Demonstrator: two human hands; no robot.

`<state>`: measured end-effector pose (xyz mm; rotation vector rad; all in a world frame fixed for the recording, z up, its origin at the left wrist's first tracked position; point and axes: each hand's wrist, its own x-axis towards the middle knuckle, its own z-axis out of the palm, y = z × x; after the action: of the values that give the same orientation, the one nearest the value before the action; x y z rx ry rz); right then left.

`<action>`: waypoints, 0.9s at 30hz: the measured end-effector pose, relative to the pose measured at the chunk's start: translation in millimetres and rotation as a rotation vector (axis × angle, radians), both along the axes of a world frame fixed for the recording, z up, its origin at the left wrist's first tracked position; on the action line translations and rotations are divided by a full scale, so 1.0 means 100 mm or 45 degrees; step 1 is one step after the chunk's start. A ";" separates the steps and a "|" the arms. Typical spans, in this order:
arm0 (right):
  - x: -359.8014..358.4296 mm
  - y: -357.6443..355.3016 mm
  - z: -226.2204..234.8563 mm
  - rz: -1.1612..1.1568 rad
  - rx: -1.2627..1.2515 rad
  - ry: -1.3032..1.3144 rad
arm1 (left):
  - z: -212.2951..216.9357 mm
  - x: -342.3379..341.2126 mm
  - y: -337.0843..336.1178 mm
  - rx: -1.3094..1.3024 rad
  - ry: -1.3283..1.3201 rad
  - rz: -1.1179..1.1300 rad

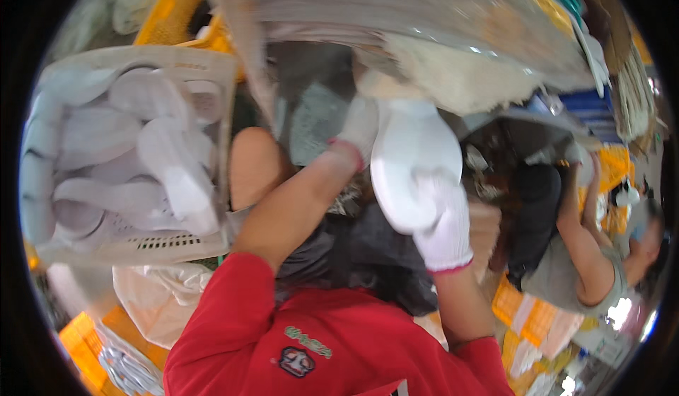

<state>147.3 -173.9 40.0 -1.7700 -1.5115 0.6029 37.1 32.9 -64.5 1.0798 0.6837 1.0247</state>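
Note:
A white shoe sole (414, 159) is held up in front of my lap, its wide rounded end toward me. My right hand (444, 222), in a white knit glove with a pink cuff, grips that near end with the fingers lying over its face. At the sole's far left edge is my left hand (361, 128), gloved the same way and closed against it. Its fingertips are partly hidden and blurred. Past the sole's far end, a beige piece of cloth or padding (453, 74) hangs down over a bench edge.
To my left stands a white plastic basket (228, 148) piled with white shoe soles (173, 159). A plastic-covered surface (424, 7) spans the far side. Another person (580, 261) sits at my right, near yellow crates (615, 162). A pale bag (159, 300) lies below the basket.

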 end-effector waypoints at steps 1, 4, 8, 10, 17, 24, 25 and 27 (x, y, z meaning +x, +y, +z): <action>0.01 0.10 -0.02 0.096 0.046 -0.323 | 0.00 -0.08 0.06 -0.227 -0.255 0.113; -0.05 -0.01 0.06 -0.322 -0.392 1.324 | 0.11 -0.43 -0.04 -0.722 -0.707 0.106; 0.38 -0.62 0.11 -0.382 -0.515 0.721 | 0.48 -0.53 -0.66 -0.584 -0.484 -0.544; 0.44 -0.73 0.12 -0.855 -0.239 0.741 | 0.64 -0.49 -0.96 0.211 -0.200 -0.900; 0.34 -0.74 0.11 -0.359 -0.505 0.847 | 0.64 -0.24 -0.83 -1.226 -0.820 -0.708; 0.12 -0.02 0.15 -0.217 -0.340 0.590 | 0.39 -0.35 -0.50 -0.907 -1.308 -0.465; 0.09 0.10 0.16 -0.115 -0.272 0.778 | 0.36 -0.36 -0.50 -0.558 -0.811 -0.272; 0.01 0.28 0.20 -0.136 -0.441 0.801 | 0.33 -0.36 -0.45 -0.008 -0.195 0.002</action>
<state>148.1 -146.3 59.7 -1.6639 -0.9102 1.2836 0.6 -12.2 -31.5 0.9843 0.5634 1.0943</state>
